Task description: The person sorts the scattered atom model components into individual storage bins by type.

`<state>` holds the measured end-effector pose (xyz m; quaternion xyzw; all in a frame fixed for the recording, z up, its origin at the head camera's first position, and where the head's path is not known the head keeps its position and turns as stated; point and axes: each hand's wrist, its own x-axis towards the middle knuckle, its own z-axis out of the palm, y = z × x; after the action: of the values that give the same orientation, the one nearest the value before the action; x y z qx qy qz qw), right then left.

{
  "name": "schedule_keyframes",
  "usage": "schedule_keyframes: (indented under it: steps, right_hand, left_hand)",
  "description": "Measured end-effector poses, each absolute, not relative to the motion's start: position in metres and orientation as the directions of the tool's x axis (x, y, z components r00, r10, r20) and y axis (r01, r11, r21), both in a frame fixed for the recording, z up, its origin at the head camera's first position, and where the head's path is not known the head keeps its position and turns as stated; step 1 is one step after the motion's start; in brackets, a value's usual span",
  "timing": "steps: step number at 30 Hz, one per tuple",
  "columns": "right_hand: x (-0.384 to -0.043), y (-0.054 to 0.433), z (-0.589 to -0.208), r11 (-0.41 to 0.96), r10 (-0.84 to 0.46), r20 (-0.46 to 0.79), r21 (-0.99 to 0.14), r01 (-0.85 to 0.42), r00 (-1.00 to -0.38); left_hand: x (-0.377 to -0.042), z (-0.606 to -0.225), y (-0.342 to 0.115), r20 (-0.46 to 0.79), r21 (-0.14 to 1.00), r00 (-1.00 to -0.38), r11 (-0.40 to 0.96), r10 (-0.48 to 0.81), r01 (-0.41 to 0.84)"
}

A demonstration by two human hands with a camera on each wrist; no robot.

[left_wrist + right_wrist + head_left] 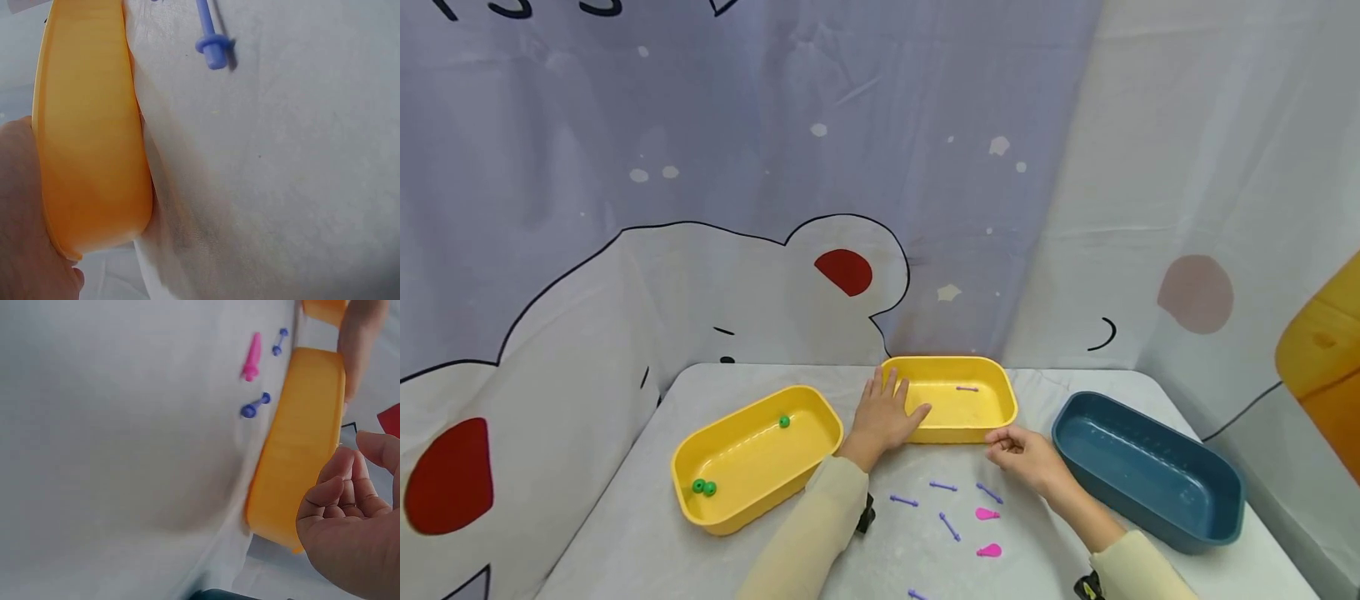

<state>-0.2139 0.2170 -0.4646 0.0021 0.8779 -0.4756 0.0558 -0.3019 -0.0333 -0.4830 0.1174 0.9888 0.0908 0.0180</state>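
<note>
My left hand [883, 415] rests with spread fingers over the left end of the middle yellow bin [951, 435]. One purple double-ended peg [967, 389] lies inside that bin. Near the bin's front right corner is my right hand [1026, 457]. Its fingers [326, 490] are loosely bent, the thumb stands apart, and I see nothing held. On the table in front lie several purple pegs [950, 527] and two pink bulb-shaped pieces [989, 551]. The left wrist view shows the bin's yellow side wall [94, 144] beside the left hand, with a purple peg [214, 47] on the cloth.
A second yellow bin [752, 504] stands at the left, with three green beads [784, 422] in it. At the right is a dark blue bin [1150, 492]. A printed curtain [760, 283] hangs behind the white-covered table [647, 533].
</note>
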Motion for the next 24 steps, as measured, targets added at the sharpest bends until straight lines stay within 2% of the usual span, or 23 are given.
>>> schedule_keyframes:
  steps: [6, 13, 24]
  right_hand:
    - [-0.207, 0.222, -0.475, 0.570, -0.062, -0.100, -0.821, 0.047, -0.993]
    - [-0.197, 0.227, -0.489, 0.550, -0.170, -0.109, -0.835, -0.003, -0.979]
    - [-0.186, 0.228, -0.497, 0.583, -0.160, -0.161, -0.811, 0.039, -0.974]
  left_hand:
    - [-0.302, -0.481, -0.033, -0.014, 0.188, -0.971, 0.954, 0.240, 0.234]
    - [-0.304, -0.483, -0.033, -0.019, 0.184, -0.971, 0.955, 0.239, 0.232]
    - [-0.300, -0.481, -0.036, -0.002, 0.205, -0.968, 0.948, 0.249, 0.244]
